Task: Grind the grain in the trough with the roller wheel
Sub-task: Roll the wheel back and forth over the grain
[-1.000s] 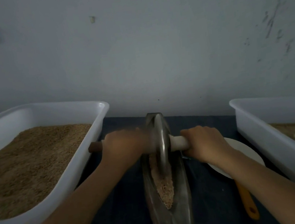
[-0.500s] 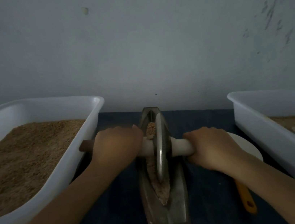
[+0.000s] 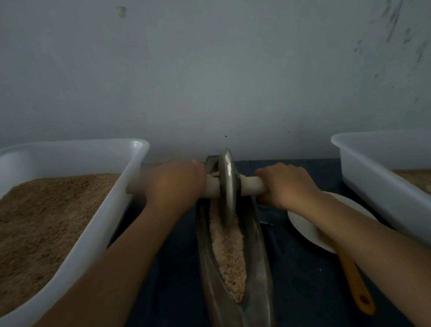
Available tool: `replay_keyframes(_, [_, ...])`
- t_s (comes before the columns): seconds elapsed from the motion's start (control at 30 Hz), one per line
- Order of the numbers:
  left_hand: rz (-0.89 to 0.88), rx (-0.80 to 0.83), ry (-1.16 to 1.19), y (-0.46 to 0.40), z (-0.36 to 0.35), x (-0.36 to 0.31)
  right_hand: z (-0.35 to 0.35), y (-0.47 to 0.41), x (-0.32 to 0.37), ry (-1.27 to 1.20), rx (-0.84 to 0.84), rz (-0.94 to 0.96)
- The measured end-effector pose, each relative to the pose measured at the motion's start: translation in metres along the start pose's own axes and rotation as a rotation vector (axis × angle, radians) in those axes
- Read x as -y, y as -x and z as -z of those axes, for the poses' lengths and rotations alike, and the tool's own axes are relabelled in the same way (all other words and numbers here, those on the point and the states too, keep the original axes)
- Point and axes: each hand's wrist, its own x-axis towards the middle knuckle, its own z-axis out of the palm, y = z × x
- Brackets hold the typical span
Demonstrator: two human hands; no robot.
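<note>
We've pushed the wheel to the trough's far end, both hands, left and right, gripping its handle; grain behind lies exposed, so we'd roll back next.

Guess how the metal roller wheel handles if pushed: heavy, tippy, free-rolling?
Roller wheel looks like thick solid metal, so probably heavy for its size. It stands on a thin edge, likely tippy without both hands, left and right, gripping its axle. The narrow trough should keep it rolling straight.

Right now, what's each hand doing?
Left hand: gripping the roller wheel handle.
Right hand: gripping the handle's other end.
</note>
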Motion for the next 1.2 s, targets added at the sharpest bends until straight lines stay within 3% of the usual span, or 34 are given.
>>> replay_keyframes(0.3, [-0.101, 0.052, 0.156, 0.055, 0.035, 0.002, 0.017, 0.063, 0.013, -0.010, -0.007, 0.091])
replay_keyframes(0.4, [-0.126, -0.095, 0.310, 0.072, 0.054, 0.003, 0.023, 0.087, 0.015, -0.057, 0.024, 0.122])
replay_keyframes(0.47, [-0.033, -0.175, 0.458, 0.076, 0.064, 0.006, 0.026, 0.098, 0.015, -0.048, -0.014, 0.141])
replay_keyframes(0.53, [0.103, -0.089, 0.490, 0.078, 0.059, 0.005, 0.028, 0.100, 0.016, -0.037, -0.029, 0.152])
replay_keyframes(0.63, [-0.082, -0.069, 0.332, 0.073, 0.053, 0.003, 0.027, 0.091, 0.014, -0.058, 0.026, 0.140])
replay_keyframes(0.73, [-0.136, 0.017, 0.106, 0.057, 0.032, 0.003, 0.020, 0.073, 0.013, -0.016, -0.018, 0.094])
replay_keyframes(0.9, [-0.058, 0.074, 0.063, 0.028, 0.026, 0.004, 0.005, 0.033, 0.009, 0.062, -0.099, 0.060])
replay_keyframes(1.2, [0.028, 0.060, 0.043, -0.002, 0.000, 0.001, 0.006, -0.006, 0.002, 0.035, -0.029, 0.011])
